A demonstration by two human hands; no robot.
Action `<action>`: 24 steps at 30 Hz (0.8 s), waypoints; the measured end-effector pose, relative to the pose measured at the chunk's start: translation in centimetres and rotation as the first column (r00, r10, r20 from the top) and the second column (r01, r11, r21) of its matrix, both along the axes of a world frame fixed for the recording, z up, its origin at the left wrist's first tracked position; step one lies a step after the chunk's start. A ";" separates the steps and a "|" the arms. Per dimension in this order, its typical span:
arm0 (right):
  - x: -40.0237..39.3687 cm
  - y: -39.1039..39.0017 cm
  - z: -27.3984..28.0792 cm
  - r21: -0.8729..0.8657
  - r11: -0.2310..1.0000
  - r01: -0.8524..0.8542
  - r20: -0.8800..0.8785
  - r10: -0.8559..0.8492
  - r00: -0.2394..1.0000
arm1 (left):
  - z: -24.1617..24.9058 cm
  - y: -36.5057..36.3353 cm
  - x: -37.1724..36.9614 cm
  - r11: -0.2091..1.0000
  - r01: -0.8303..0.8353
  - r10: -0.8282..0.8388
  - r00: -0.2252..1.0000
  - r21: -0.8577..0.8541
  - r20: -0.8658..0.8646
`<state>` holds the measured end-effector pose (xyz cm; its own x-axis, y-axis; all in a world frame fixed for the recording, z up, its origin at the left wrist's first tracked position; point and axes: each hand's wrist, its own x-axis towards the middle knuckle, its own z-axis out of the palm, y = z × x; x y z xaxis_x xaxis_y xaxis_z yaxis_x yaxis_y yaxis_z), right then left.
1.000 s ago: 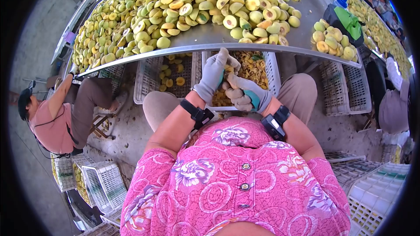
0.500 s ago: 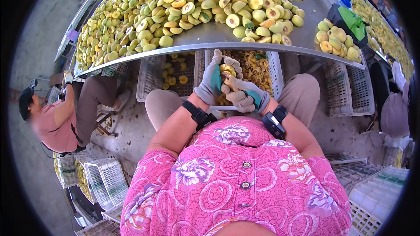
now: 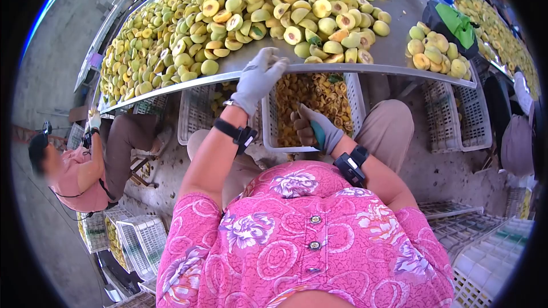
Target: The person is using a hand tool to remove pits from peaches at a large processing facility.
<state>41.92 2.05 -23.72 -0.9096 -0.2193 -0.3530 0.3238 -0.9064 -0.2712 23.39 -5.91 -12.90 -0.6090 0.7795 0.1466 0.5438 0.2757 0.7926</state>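
My left hand (image 3: 260, 80), in a grey glove, is over the metal table's (image 3: 251, 56) front edge. Its fingers are apart and bent, with nothing seen between them. In front of it lies a big heap of halved yellow-green stone fruit (image 3: 240, 8), some with brown centres showing. My right hand (image 3: 317, 128), in a grey and teal glove, is closed above a white crate (image 3: 358, 100) of fruit pieces (image 3: 311, 94). Whatever its curled fingers hold, if anything, is hidden.
Another crate (image 3: 191, 117) stands left of mine, partly under the table. A smaller fruit pile (image 3: 436, 51) lies at the table's right end, beside a green cloth or bag (image 3: 456, 24). At left sits a person in pink (image 3: 80, 174). Stacked crates (image 3: 142, 239) are behind.
My hands were together around a piece of fruit above the crate. They have parted: my left moved up and left to the table edge, while my right stays low, without visible fruit.
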 end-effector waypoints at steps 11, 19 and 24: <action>1.4 0.5 2.2 0.224 0.974 0.041 -0.021 -0.037 0.999 | 0.4 9.2 1.5 0.912 0.104 -0.136 0.989 -0.397 -0.053; 2.0 0.7 7.9 0.364 0.922 0.132 -0.063 -0.117 0.991 | -0.8 4.1 1.2 0.816 -0.282 -0.422 0.305 0.504 0.854; 1.4 0.5 9.6 0.644 0.725 0.244 -0.156 -0.187 0.970 | -1.6 1.8 3.4 0.812 -0.355 -0.433 0.167 0.464 0.886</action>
